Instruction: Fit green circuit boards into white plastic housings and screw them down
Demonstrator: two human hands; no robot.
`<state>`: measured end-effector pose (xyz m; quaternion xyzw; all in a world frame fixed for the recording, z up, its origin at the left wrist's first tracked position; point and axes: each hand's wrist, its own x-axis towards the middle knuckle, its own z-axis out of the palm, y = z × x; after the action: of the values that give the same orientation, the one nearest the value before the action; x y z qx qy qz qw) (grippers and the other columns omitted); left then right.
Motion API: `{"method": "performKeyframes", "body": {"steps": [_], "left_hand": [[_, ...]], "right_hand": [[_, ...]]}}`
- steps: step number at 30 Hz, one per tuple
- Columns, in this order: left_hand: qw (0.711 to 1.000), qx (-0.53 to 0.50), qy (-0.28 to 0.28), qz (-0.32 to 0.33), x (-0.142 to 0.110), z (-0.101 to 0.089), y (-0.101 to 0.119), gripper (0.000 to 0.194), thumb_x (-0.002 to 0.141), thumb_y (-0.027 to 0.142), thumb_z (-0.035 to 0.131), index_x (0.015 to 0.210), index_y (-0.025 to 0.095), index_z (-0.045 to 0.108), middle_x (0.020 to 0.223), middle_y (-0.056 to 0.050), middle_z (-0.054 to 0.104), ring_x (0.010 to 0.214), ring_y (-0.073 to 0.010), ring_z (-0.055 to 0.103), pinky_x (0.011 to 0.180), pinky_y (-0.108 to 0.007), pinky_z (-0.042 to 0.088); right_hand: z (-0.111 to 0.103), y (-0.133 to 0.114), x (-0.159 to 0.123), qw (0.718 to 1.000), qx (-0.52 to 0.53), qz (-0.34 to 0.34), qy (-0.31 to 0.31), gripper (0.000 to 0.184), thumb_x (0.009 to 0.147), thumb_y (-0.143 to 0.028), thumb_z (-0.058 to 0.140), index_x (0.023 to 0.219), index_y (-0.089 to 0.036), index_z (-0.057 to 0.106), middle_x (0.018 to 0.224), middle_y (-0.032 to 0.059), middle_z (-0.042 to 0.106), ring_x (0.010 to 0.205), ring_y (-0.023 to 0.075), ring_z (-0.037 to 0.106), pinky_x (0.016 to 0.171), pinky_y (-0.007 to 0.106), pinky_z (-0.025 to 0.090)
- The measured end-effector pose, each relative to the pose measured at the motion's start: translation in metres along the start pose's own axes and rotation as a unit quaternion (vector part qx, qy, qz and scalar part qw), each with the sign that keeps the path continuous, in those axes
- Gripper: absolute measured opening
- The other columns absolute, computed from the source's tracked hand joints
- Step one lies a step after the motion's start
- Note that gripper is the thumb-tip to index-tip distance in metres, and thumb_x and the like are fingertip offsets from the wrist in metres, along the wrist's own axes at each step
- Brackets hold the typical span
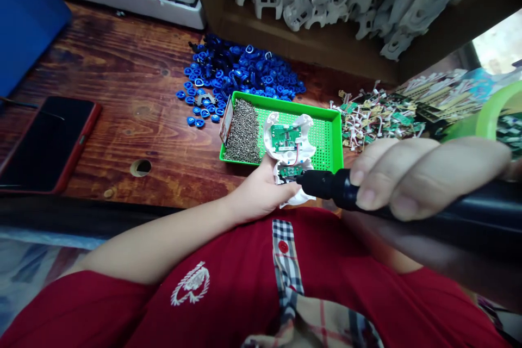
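My left hand [265, 187] is closed around a white plastic housing [290, 155] with green circuit boards in it and thin red and white wires between its two parts. My right hand [424, 174] wraps round a black electric screwdriver [346, 187] that lies nearly level. The driver's tip meets the lower part of the housing near my left thumb; the exact contact point is too small to make out. Just beyond the housing stands a green perforated tray [336, 138], with a heap of small screws [242, 133] at its left end.
Blue plastic parts [244, 70] lie piled behind the tray. Wired circuit boards [379, 117] spread to the right, near a green basket rim [495, 106]. A cardboard box [285, 38] of white housings stands at the back. A phone [44, 141] lies left of a table hole [141, 167].
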<state>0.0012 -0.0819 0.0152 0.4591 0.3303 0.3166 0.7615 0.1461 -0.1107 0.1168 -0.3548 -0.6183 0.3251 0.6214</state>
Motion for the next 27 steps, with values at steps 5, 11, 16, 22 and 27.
{"method": "performKeyframes", "body": {"steps": [5,11,16,22,27], "left_hand": [[1.000,0.008,-0.017,0.016,0.000,0.003,0.002,0.070,0.068,0.011,0.066,0.131,0.017,0.036,0.113,-0.010,0.061,0.099,-0.0226,0.060,0.090,-0.036,0.044],[0.999,0.014,0.003,0.034,-0.002,0.007,0.003,0.070,0.067,0.002,0.059,0.131,0.017,0.035,0.115,-0.009,0.060,0.102,-0.0216,0.058,0.094,-0.035,0.041],[0.998,0.019,-0.002,0.054,-0.001,0.010,0.006,0.070,0.068,0.006,0.064,0.131,0.016,0.035,0.117,-0.011,0.060,0.103,-0.0233,0.059,0.095,-0.036,0.041],[0.996,0.030,0.017,0.078,-0.003,0.013,0.005,0.074,0.068,0.009,0.065,0.133,0.014,0.030,0.122,-0.014,0.056,0.111,-0.0246,0.055,0.099,-0.039,0.040],[0.997,0.039,0.033,0.065,-0.005,0.012,0.002,0.072,0.068,0.005,0.061,0.132,0.011,0.029,0.123,-0.016,0.054,0.114,-0.0255,0.053,0.099,-0.039,0.040]], "right_hand": [[0.001,0.010,0.007,0.990,0.012,-0.087,-0.112,0.021,0.080,-0.035,0.065,0.065,-0.024,0.053,0.055,-0.0068,0.053,0.051,0.0091,0.059,0.051,0.026,0.054],[-0.004,0.012,0.003,0.988,-0.015,-0.073,-0.138,0.038,0.092,-0.023,0.046,0.055,-0.019,0.048,0.049,-0.0061,0.056,0.051,0.0089,0.061,0.052,0.026,0.056],[0.000,0.011,0.000,0.994,-0.022,-0.066,-0.088,0.032,0.081,-0.020,0.063,0.054,-0.018,0.045,0.050,-0.0072,0.055,0.051,0.0087,0.060,0.054,0.025,0.056],[-0.001,0.011,-0.001,0.986,-0.024,-0.061,-0.154,0.027,0.077,-0.015,0.066,0.057,-0.019,0.048,0.052,-0.0058,0.054,0.054,0.0087,0.060,0.060,0.024,0.056],[-0.004,0.007,-0.003,0.979,-0.051,-0.016,-0.195,0.019,0.075,-0.009,0.065,0.065,-0.019,0.053,0.055,-0.0030,0.055,0.059,0.0110,0.061,0.064,0.027,0.056]]}}
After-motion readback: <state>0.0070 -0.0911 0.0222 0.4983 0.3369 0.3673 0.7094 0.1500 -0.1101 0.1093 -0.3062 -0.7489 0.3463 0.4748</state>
